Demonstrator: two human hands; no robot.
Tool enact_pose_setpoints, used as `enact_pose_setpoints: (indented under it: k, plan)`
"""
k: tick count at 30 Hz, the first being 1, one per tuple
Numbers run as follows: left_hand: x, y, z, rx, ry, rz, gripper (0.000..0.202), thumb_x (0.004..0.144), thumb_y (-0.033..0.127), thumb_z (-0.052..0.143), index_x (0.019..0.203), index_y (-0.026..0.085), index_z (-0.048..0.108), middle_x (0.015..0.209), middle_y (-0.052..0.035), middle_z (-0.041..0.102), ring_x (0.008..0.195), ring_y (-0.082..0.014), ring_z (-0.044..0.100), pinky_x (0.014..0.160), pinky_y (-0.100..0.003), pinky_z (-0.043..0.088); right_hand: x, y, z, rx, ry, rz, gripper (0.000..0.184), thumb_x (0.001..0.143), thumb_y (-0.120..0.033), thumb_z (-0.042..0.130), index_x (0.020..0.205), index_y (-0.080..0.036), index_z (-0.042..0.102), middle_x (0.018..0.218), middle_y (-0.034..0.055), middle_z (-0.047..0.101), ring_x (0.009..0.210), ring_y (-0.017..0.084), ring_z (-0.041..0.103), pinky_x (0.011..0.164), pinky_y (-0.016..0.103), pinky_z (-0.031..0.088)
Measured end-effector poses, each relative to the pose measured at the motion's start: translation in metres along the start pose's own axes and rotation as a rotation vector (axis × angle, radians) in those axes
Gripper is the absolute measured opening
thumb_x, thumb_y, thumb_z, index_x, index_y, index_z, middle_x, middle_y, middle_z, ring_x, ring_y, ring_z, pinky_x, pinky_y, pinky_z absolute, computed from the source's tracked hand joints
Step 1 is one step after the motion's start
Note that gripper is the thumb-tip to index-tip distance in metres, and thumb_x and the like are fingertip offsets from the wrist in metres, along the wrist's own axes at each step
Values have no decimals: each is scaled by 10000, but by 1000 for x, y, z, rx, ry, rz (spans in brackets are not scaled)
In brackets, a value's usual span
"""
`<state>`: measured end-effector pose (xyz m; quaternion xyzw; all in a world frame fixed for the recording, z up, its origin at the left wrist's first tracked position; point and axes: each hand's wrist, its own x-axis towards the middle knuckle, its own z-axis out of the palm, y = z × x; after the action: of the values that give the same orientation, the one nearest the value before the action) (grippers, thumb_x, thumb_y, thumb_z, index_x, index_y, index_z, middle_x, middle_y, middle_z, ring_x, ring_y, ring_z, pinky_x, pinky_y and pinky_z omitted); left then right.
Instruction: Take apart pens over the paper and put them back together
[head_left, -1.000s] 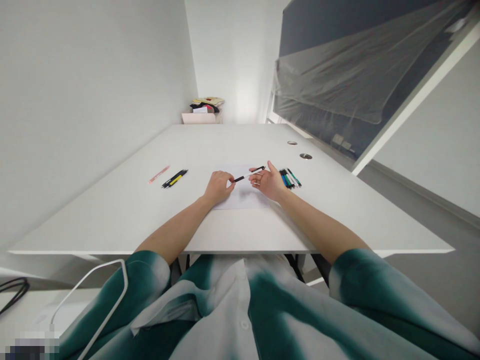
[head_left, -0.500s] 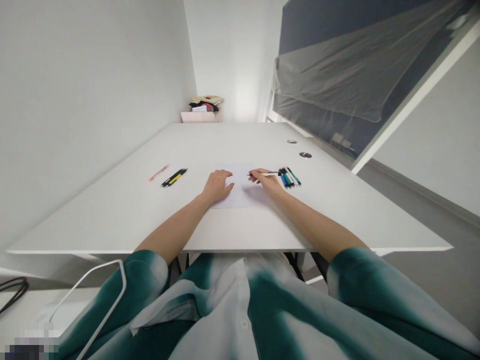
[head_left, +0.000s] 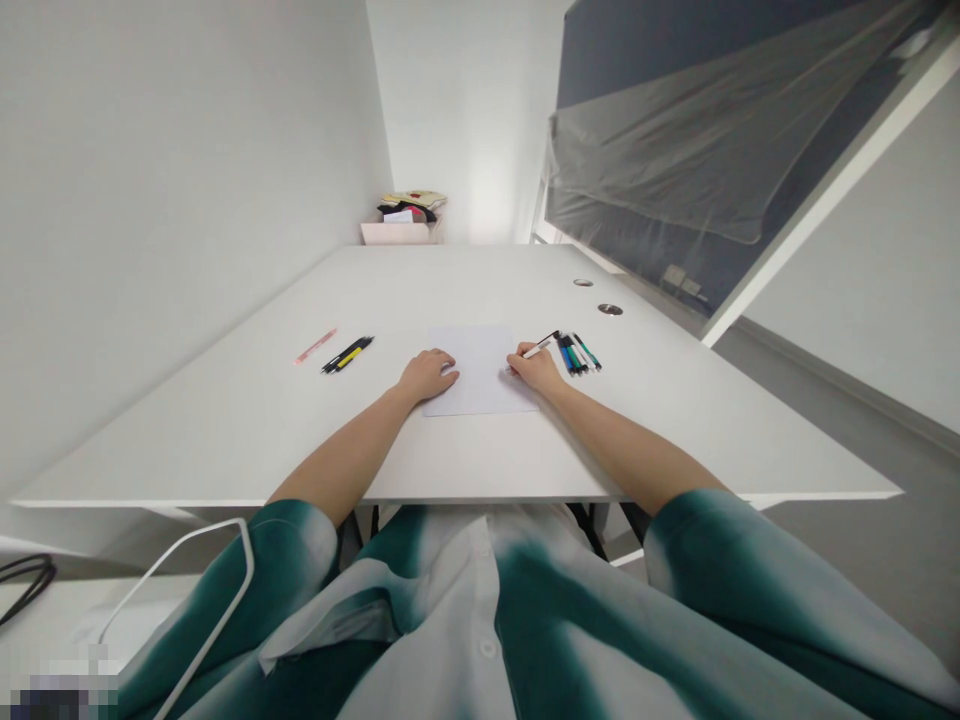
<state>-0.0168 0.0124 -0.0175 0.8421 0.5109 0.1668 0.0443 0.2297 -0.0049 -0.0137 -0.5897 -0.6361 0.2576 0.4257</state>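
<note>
A white sheet of paper [head_left: 480, 375] lies flat on the table between my hands. My left hand [head_left: 429, 375] rests on the sheet's left edge, fingers apart and nothing held. At the right edge of the sheet, my right hand [head_left: 536, 368] grips a white pen [head_left: 540, 346] with a black end. The pen slants, its dark end up to the right and its tip low near the paper; whether the tip touches I cannot tell. Just right of this hand lies a row of several pens [head_left: 579, 354] with blue, green, white and black parts.
On the left of the white table [head_left: 247, 430] lie a pink pen [head_left: 315, 346] and a small group of black and yellow pens [head_left: 348, 355]. Two round metal-rimmed fittings [head_left: 610, 310] sit at the back right. Beyond the far edge stands a box [head_left: 395, 233] of folded things.
Both hands have come down onto the paper, the left one shifting slightly left. The pen in my right hand has turned from nearly level to a steeper slant.
</note>
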Motion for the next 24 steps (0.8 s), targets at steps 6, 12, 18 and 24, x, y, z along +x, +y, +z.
enact_pose_setpoints:
  k: [6,12,18,24]
  plan:
    - [0,2,-3,31,-25,-3,343,872,397,529,1110,197,675,1260,-97,641,1155,-264,577,1042,-402,430,-1,-1,1,-78,-18,-42,154,676,-230,514,527,-214,479,490,-21,555,529,134,492,560,251,368]
    - [-2,5,-6,73,-47,-10,379,895,410,500,1155,188,663,1289,-98,628,1182,-266,566,1048,-394,433,2,5,5,-59,-62,-78,144,670,-234,521,532,-206,491,480,-27,539,497,119,447,525,243,321]
    - [0,2,-4,67,-38,-8,365,890,416,515,1146,203,664,1283,-89,632,1182,-262,570,1047,-394,435,3,5,4,-75,-59,-94,144,670,-222,520,532,-209,479,482,-27,529,510,124,446,531,246,312]
    - [1,1,-2,68,-32,-4,365,889,410,519,1140,191,668,1277,-99,635,1168,-269,578,1036,-400,443,2,5,4,-88,-9,-84,159,674,-206,523,527,-215,464,469,-33,504,518,133,453,548,258,310]
